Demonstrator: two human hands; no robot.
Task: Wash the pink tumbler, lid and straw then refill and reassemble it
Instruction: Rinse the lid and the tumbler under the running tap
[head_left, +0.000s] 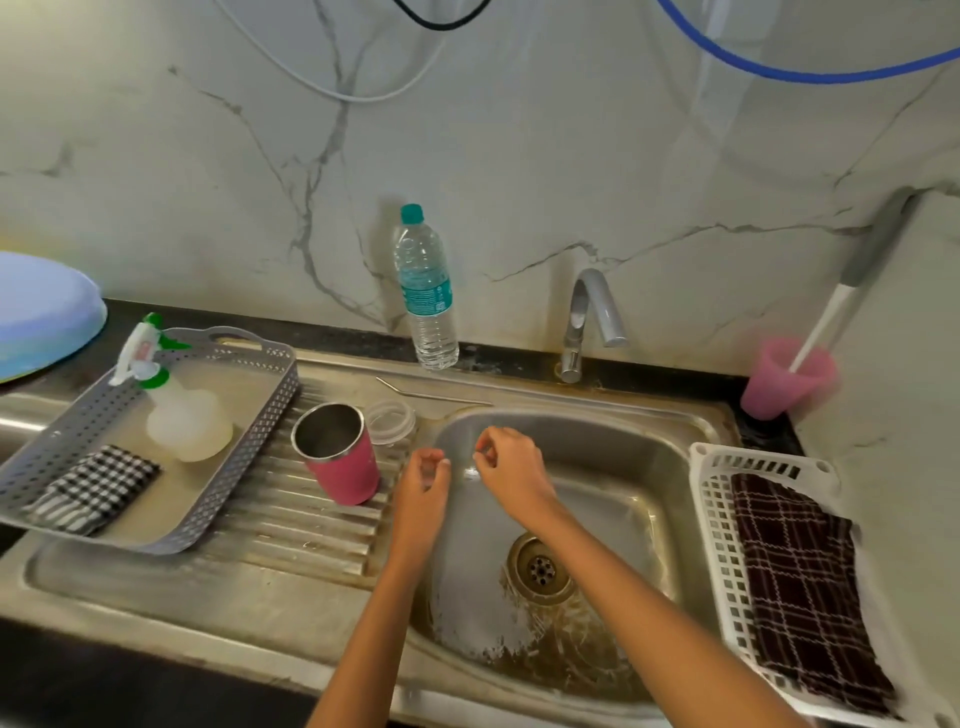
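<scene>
— Where are the hands working?

— The left hand (423, 470) and right hand (506, 467) are hovering close together, apart, over the sink basin (623, 467). Fingers on both are curling inward; I cannot tell whether they are pinching anything.

— And the tumbler?

— The pink tumbler (340, 452) is standing upright and open just left of the left hand, on the ribbed surface (291, 519). The clear lid (390, 421) is lying just beyond it, and the straw (434, 397) is lying farther back, beyond both hands.

1 head cam, wide-angle, close above the sink (613, 436), facing fwd & down. Both the left hand (422, 483) & right hand (511, 470) sit mid-frame, arms entering from btm edge. Beyond the fingers (485, 448), marble wall (519, 156) fills the top half.
</scene>
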